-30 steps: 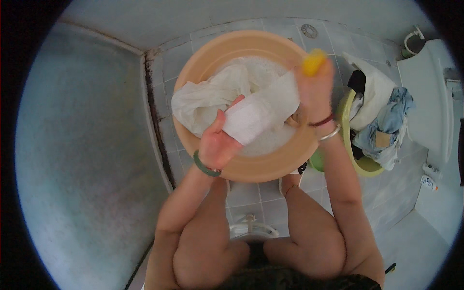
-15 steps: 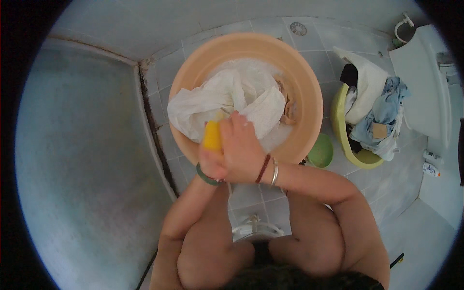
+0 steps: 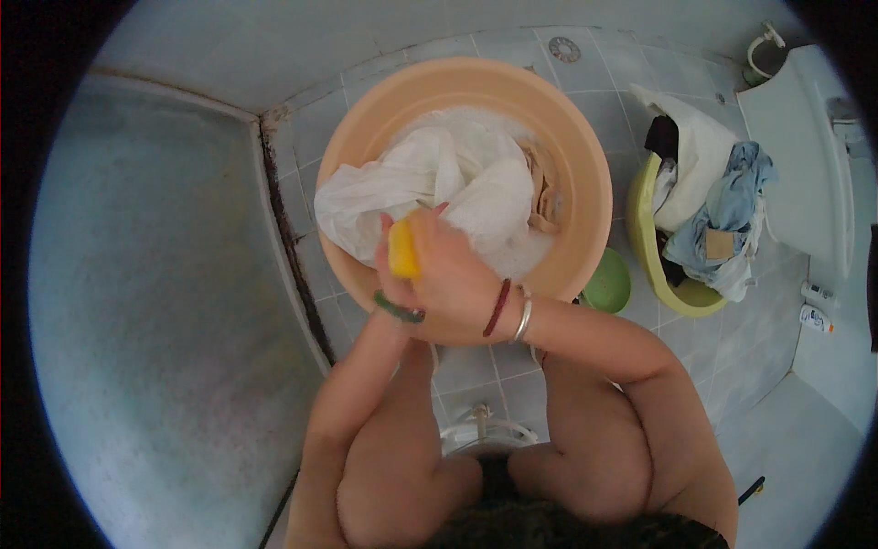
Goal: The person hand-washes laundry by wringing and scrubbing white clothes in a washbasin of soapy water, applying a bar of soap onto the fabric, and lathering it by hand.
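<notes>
My two hands meet over the near rim of a peach plastic tub [image 3: 581,119]. In my right hand [image 3: 453,265], blurred by motion, is a yellow block [image 3: 402,249] about the size of a soap bar. Its exact kind is unclear. Beneath and beside it my left hand [image 3: 391,274] is curled, its fingertips partly showing; what it grips is hidden. White cloth [image 3: 375,192] bunches up right by the fingertips and hangs against the tub's left wall. Sudsy water surrounds the cloth, and a tan piece of fabric [image 3: 541,188] lies along the right inside.
Right of the tub stand a small green bowl [image 3: 607,282] and a yellow-green basin [image 3: 647,247] heaped with clothes [image 3: 732,201]. Bottles [image 3: 816,318] lie farther right. A frosted panel [image 3: 155,293] borders the left; a floor drain [image 3: 564,49] lies behind the tub.
Both hands have drawn slightly up and apart from the cloth, and the yellow block has turned and shifted a little upward. The right hand is now more blurred.
</notes>
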`<state>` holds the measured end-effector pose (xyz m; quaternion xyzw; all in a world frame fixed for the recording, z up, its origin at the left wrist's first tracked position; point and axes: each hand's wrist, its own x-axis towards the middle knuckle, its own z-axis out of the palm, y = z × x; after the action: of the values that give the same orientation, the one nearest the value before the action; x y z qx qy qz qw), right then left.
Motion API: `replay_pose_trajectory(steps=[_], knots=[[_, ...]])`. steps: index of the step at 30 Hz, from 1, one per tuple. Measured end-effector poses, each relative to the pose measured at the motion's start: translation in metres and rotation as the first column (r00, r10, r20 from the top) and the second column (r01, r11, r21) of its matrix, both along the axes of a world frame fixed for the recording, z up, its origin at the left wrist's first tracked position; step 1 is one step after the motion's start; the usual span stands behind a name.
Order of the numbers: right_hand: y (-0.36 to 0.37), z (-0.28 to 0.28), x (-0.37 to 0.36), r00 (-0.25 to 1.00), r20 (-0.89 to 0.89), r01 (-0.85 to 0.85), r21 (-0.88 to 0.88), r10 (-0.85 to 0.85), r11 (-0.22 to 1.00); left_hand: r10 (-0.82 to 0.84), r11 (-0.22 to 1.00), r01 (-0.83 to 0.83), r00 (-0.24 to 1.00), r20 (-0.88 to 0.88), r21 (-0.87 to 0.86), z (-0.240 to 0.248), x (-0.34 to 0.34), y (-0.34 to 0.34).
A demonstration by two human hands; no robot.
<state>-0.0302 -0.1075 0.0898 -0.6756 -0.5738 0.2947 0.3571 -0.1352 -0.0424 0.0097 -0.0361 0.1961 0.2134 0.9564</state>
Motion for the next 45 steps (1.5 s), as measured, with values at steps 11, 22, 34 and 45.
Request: replay_pose_trajectory(steps=[11,22,34,45], knots=[[0.015,0.013,-0.010,0.921,0.388,-0.048,0.155,-0.016,0.987,0.016,0.998,-0.023,0.994,0.109,0.064,0.002,0.012,0.003],[0.006,0.009,-0.001,0.927,0.376,0.029,-0.071,0.000,0.997,0.034,0.998,-0.050,0.898,0.439,0.024,0.013,0.012,-0.010],[0.024,-0.024,0.005,0.870,0.488,0.110,-0.049,-0.073,0.993,0.087,0.974,-0.124,0.978,0.191,0.189,-0.003,0.008,-0.025],[0.037,-0.044,0.087,0.974,-0.057,0.180,-0.394,-0.219,0.902,-0.169,0.983,0.169,0.986,0.005,-0.076,0.022,0.002,0.008]])
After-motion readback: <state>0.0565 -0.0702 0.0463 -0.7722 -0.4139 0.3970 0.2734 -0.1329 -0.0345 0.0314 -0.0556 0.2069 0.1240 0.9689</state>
